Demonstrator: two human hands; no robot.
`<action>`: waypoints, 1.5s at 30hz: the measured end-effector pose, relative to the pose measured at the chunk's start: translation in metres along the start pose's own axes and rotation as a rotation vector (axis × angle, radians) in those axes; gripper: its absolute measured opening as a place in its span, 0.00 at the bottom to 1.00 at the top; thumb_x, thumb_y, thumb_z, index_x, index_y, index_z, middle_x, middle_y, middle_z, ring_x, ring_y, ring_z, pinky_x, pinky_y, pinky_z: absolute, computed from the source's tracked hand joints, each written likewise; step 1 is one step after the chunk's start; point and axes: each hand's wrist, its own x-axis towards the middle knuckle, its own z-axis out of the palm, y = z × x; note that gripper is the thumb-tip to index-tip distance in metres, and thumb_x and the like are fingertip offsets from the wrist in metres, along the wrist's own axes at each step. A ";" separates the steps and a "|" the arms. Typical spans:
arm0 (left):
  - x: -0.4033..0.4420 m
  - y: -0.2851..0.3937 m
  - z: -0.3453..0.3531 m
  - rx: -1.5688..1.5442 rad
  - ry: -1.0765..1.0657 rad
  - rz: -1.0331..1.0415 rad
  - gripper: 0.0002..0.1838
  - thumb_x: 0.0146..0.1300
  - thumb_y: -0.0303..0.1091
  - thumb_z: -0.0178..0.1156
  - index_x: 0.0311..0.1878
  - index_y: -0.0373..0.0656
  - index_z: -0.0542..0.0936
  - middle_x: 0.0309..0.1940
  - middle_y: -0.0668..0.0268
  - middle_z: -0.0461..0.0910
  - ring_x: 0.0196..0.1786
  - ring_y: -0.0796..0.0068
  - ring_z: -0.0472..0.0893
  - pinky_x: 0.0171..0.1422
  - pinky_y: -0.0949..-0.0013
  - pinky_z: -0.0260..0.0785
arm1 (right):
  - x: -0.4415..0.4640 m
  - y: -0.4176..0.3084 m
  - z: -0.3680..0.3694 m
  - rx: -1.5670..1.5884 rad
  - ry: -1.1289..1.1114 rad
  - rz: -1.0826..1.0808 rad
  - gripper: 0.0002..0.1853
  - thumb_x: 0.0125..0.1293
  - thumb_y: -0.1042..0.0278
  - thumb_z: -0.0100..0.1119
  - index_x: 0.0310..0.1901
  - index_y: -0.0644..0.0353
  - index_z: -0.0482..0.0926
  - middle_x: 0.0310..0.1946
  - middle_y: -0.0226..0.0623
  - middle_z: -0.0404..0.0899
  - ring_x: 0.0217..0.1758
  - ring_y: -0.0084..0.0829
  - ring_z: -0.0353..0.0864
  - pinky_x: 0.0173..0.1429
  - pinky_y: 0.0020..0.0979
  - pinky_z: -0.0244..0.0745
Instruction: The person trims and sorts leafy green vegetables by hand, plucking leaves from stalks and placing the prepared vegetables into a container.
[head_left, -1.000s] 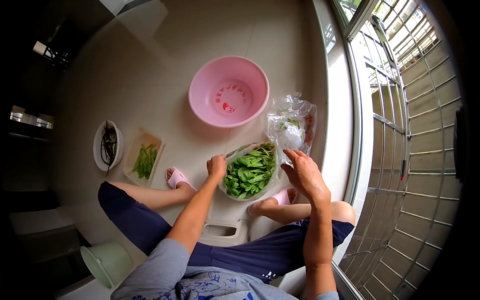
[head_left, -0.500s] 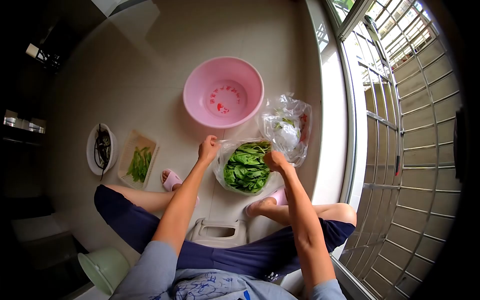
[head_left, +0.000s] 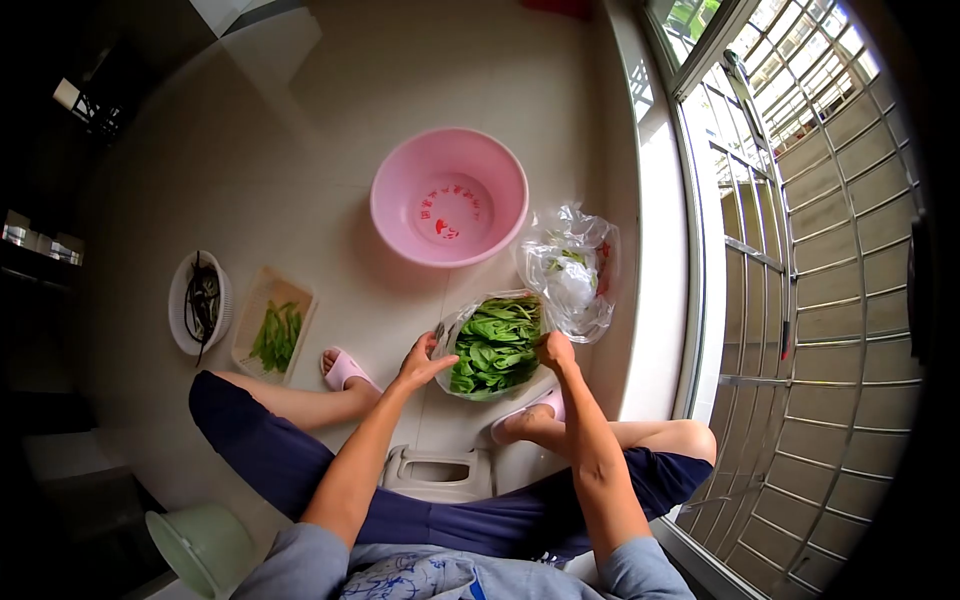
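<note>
In the head view, a clear plastic bag of leafy greens stands on the floor before me, its mouth spread wide. My left hand is at the bag's left side, thumb and fingers apart, its thumb reaching toward the leaves. On the opposite side my right hand is closed, pinching the rim of the bag. Behind it, close by, lies a second clear plastic bag with something whitish and a little green inside; its exact contents are hard to make out.
A pink basin sits beyond the greens. To the left are a beige basket with green pods and a white basket with dark, long pods. A plastic stool is between my legs, a green bucket at lower left.
My left hand has moved down and opened, from a pinch above the bag's upper left rim to its left side. My right hand stays on the rim. The view has shifted slightly.
</note>
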 end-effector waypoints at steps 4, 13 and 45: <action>0.003 -0.007 -0.009 -0.365 -0.061 -0.046 0.38 0.47 0.48 0.60 0.56 0.36 0.57 0.49 0.57 0.65 0.53 0.69 0.65 0.55 0.72 0.55 | -0.008 -0.047 -0.107 0.506 -0.320 -0.004 0.04 0.48 0.75 0.55 0.25 0.68 0.76 0.16 0.35 0.74 0.15 0.23 0.73 0.21 0.22 0.71; 0.033 0.010 -0.044 -0.420 0.039 -0.088 0.34 0.53 0.61 0.45 0.52 0.41 0.62 0.51 0.60 0.63 0.57 0.64 0.58 0.58 0.58 0.49 | 0.020 -0.044 -0.164 0.378 0.665 -0.101 0.06 0.47 0.72 0.52 0.26 0.64 0.77 0.21 0.41 0.76 0.25 0.32 0.75 0.33 0.27 0.69; 0.020 0.008 -0.061 -0.360 0.074 -0.211 0.30 0.54 0.58 0.46 0.50 0.42 0.65 0.41 0.64 0.69 0.43 0.71 0.69 0.45 0.67 0.63 | -0.036 -0.101 -0.182 0.605 0.032 -0.248 0.04 0.46 0.77 0.55 0.26 0.65 0.76 0.19 0.34 0.76 0.22 0.20 0.72 0.26 0.22 0.66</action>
